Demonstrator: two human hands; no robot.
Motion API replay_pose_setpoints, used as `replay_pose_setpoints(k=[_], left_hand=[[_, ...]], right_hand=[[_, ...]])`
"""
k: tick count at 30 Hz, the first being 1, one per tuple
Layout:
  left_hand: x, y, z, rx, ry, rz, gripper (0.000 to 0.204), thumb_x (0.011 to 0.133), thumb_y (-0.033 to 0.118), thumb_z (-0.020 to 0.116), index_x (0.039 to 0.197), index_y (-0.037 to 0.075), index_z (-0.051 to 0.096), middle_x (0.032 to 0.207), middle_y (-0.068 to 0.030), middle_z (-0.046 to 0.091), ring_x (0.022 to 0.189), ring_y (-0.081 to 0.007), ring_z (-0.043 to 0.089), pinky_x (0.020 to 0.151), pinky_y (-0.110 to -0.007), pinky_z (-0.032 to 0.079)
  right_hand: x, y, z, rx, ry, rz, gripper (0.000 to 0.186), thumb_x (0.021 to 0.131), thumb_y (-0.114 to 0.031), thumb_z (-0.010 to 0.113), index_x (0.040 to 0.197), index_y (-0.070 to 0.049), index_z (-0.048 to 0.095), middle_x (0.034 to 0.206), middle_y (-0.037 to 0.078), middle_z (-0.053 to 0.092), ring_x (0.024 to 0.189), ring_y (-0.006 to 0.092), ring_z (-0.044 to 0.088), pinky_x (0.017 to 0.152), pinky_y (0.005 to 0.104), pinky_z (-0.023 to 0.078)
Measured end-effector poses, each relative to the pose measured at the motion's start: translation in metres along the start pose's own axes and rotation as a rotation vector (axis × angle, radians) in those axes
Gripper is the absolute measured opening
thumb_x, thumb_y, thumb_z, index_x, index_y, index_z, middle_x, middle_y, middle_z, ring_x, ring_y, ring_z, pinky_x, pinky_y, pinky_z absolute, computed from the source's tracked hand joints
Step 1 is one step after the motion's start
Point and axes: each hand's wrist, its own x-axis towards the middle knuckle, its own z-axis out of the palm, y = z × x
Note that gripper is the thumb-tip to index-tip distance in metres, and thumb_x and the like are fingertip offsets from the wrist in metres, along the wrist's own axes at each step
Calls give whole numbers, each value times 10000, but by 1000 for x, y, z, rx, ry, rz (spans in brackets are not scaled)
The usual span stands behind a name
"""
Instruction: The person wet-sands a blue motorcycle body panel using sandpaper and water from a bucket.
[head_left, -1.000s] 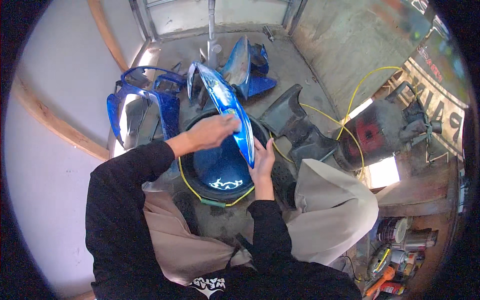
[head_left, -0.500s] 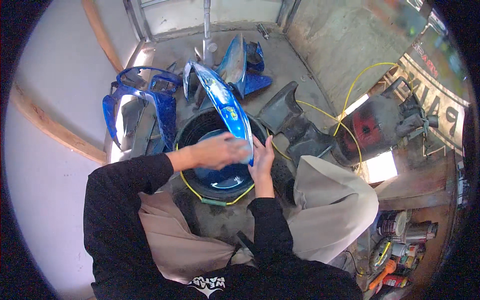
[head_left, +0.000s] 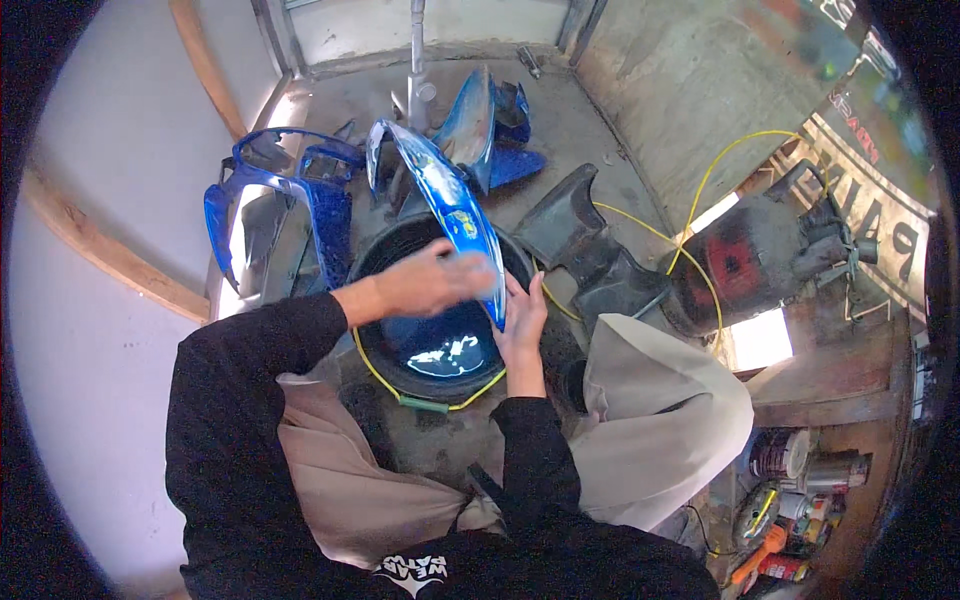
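A long, curved blue fairing panel (head_left: 462, 217) with worn whitish and yellowish patches slants over a black bucket (head_left: 384, 240). My right hand (head_left: 524, 318) grips its near end from the right side, thumb pointing up. Against the panel's left side, near that same end, lies my left hand (head_left: 432, 284). Its fingers are smeared by motion, so I cannot make out whether anything is under them. Dark liquid (head_left: 440, 352) in the bucket below reflects bright light. A yellow wire handle with a green grip (head_left: 424, 404) hangs over the bucket's near side.
Left of the bucket lies a blue fairing frame (head_left: 335, 215); more blue panels (head_left: 478, 120) rest beyond it by a grey post (head_left: 417, 60). To the right are black plastic parts (head_left: 570, 235), a dark tank (head_left: 725, 265), a yellow hose (head_left: 700, 200) and shelved cans (head_left: 780, 455).
My left hand has shifted slightly up along the panel. The reflection on the liquid has broken up and grown. My right hand and the panel stay nearly in place.
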Motion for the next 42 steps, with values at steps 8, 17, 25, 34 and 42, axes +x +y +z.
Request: replay_pose_setpoints(k=[8, 17, 25, 34, 42], left_hand=[[8, 15, -1, -276, -252, -162, 567, 918, 127, 591, 1474, 161, 481, 1513, -201, 472, 1090, -395, 694, 745, -428, 639], [0, -28, -14, -199, -56, -469, 485, 985, 145, 552, 1466, 133, 482, 1485, -200, 513, 1223, -400, 629, 867, -466, 615], [2, -7, -12, -195, 48, -30, 485, 946, 128, 585, 1422, 174, 509, 1437, -130, 561, 1011, -377, 708, 724, -471, 619], [5, 18, -16, -261, -190, 4, 495, 937, 163, 594, 1425, 157, 512, 1411, -152, 595, 1169, -334, 675, 692, -436, 639], [-7, -12, -4, -76, -31, -263, 523, 952, 150, 579, 1466, 163, 480, 1488, -151, 537, 1202, -375, 651, 719, -468, 632]], right_hand=[[-4, -5, 5, -72, 24, -3, 998, 993, -759, 360, 1492, 103, 420, 1385, 195, 616, 1242, 256, 615, 1056, 390, 474], [-3, -8, -4, -84, -22, 28, 935, 1028, -713, 326, 1531, 72, 403, 1517, 212, 513, 1394, 302, 501, 1186, 428, 351], [-9, -13, 8, -131, -5, 19, 961, 1021, -727, 319, 1531, 86, 385, 1459, 201, 568, 1310, 276, 569, 1102, 387, 433], [-8, -10, 4, -148, 14, 11, 973, 1011, -742, 326, 1519, 83, 410, 1481, 202, 552, 1341, 290, 551, 1140, 405, 400], [-3, -11, 0, -106, -36, 6, 968, 1013, -731, 348, 1521, 91, 402, 1484, 218, 541, 1343, 290, 545, 1150, 407, 391]])
